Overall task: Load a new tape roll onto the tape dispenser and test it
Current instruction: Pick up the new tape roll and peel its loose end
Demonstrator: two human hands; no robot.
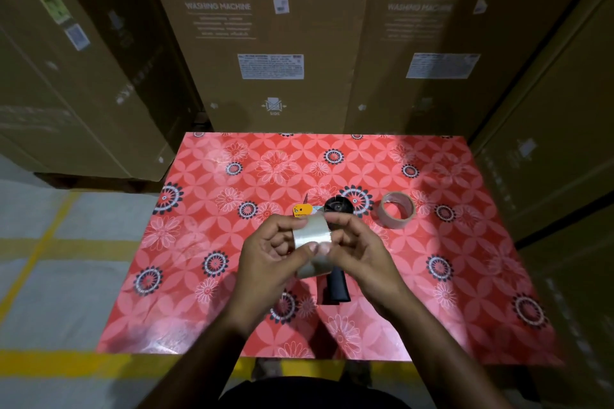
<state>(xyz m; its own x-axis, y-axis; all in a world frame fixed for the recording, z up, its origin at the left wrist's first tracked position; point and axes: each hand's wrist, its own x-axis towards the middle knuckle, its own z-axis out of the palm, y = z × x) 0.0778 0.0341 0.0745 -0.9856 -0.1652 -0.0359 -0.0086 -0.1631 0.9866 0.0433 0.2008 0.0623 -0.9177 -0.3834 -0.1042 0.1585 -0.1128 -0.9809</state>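
Clear tape roll (312, 237) sits pinched between left hand (265, 256) and right hand (357, 254), above the dispenser (337, 282) lying on the desk (465, 276). Both grips close on it, seemingly picking at its loose end; next, seating it on the hub.

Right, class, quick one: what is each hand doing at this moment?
Left hand: closed on the tape roll, thumb across its front.
Right hand: fingers pinching the same roll's top edge.
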